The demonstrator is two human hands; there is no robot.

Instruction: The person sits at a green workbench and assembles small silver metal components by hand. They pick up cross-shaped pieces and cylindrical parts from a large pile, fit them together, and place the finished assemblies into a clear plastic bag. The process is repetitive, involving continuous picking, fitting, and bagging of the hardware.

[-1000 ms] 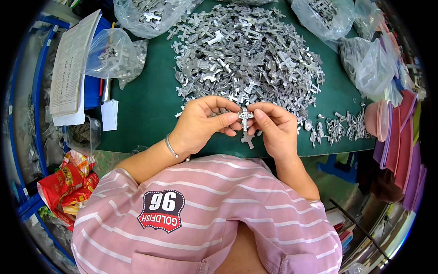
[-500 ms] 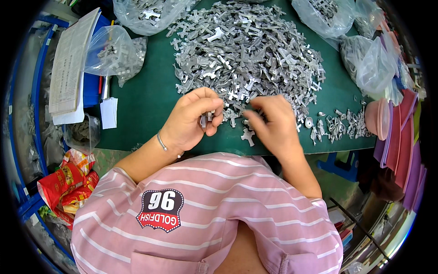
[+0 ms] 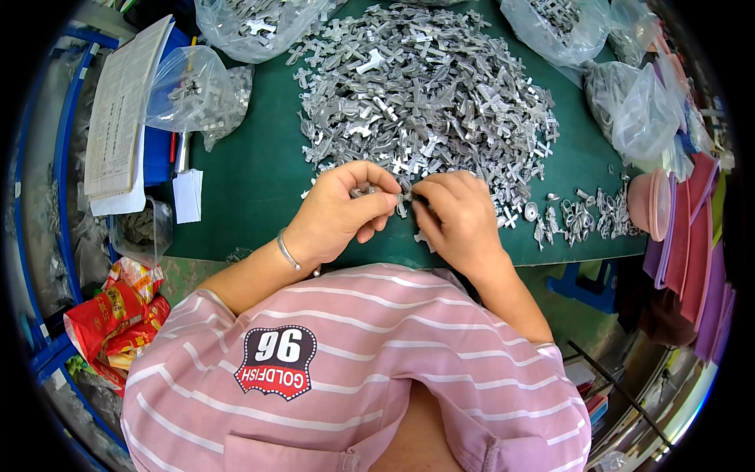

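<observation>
A big heap of small silver-grey metal crosses (image 3: 429, 94) covers the middle of the green table (image 3: 259, 212). At the heap's near edge, my left hand (image 3: 334, 208) is curled around several small metal pieces (image 3: 362, 191), partly hidden by its fingers. My right hand (image 3: 462, 222) is closed in a pinch close to the left fingertips; whatever sits between its fingers is too hidden to name. One loose metal cross (image 3: 423, 240) lies on the table, half covered by the right hand.
Sorted small metal parts (image 3: 582, 220) lie at right beside a pink cup (image 3: 649, 206). Plastic bags of metal pieces (image 3: 200, 94) stand at left, behind and at right (image 3: 633, 110). A clipboard of paper (image 3: 126, 118) and a clear tub (image 3: 143, 232) are at left.
My right hand has moved left and its fingers have closed, coming near my left hand. My left hand has shifted slightly right, its thumb and forefinger drawing together.
</observation>
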